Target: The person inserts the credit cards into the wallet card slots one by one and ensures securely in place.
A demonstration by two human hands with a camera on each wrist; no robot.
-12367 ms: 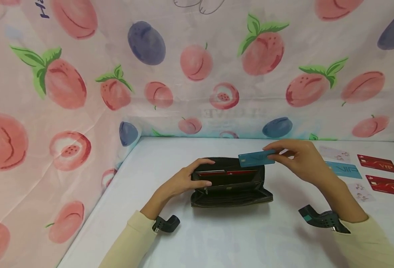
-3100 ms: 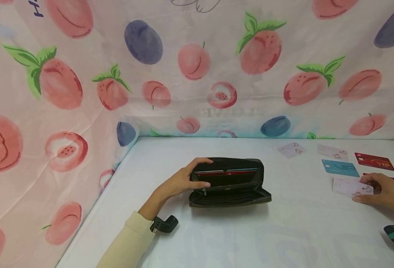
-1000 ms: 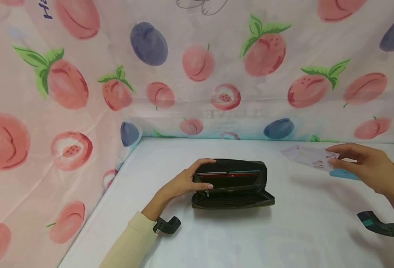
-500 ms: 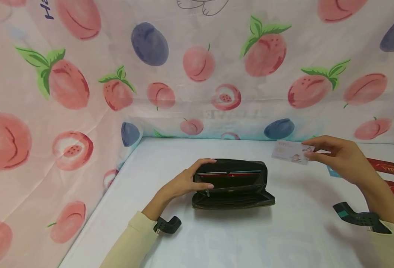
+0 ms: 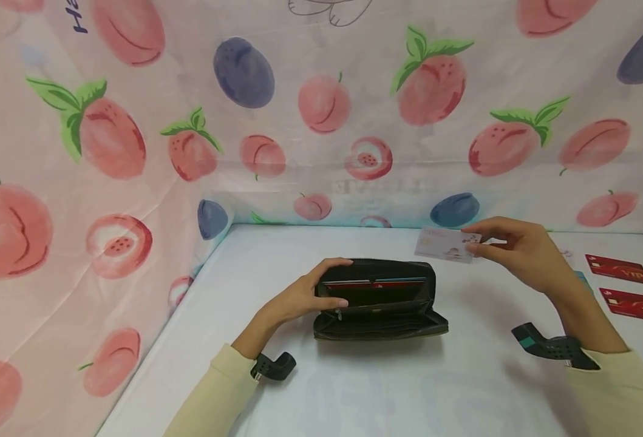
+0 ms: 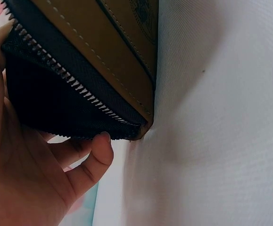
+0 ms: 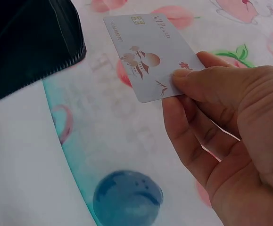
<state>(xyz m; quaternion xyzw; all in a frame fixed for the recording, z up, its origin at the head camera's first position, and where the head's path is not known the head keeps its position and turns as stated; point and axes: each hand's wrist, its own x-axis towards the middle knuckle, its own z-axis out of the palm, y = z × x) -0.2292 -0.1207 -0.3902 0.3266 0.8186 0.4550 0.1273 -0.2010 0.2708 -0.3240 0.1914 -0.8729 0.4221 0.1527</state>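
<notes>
A dark zip-around wallet (image 5: 381, 332) stands spread apart on the white table in the head view. My left hand (image 5: 294, 300) grips its left end, thumb at the front and fingers behind. Brown stitched leather and the zip teeth of the wallet (image 6: 98, 61) show in the left wrist view. Red and blue card edges (image 5: 403, 284) stick up from its inner slots. My right hand (image 5: 518, 252) pinches a white VIP card (image 7: 148, 54) between thumb and fingers, by its right end. The card is raised just beyond the wallet's back right corner.
Two red VIP cards (image 5: 619, 269) lie on the table (image 5: 354, 388) at the right. A blue card (image 5: 583, 279) and a pale card (image 5: 567, 256) lie partly hidden behind my right wrist. A fruit-print cloth (image 5: 310, 170) hangs along the back and left.
Earlier my right hand held a blue card over the wallet; a blue edge now shows in the right slot. Since then it picked up the white card and carried it left.
</notes>
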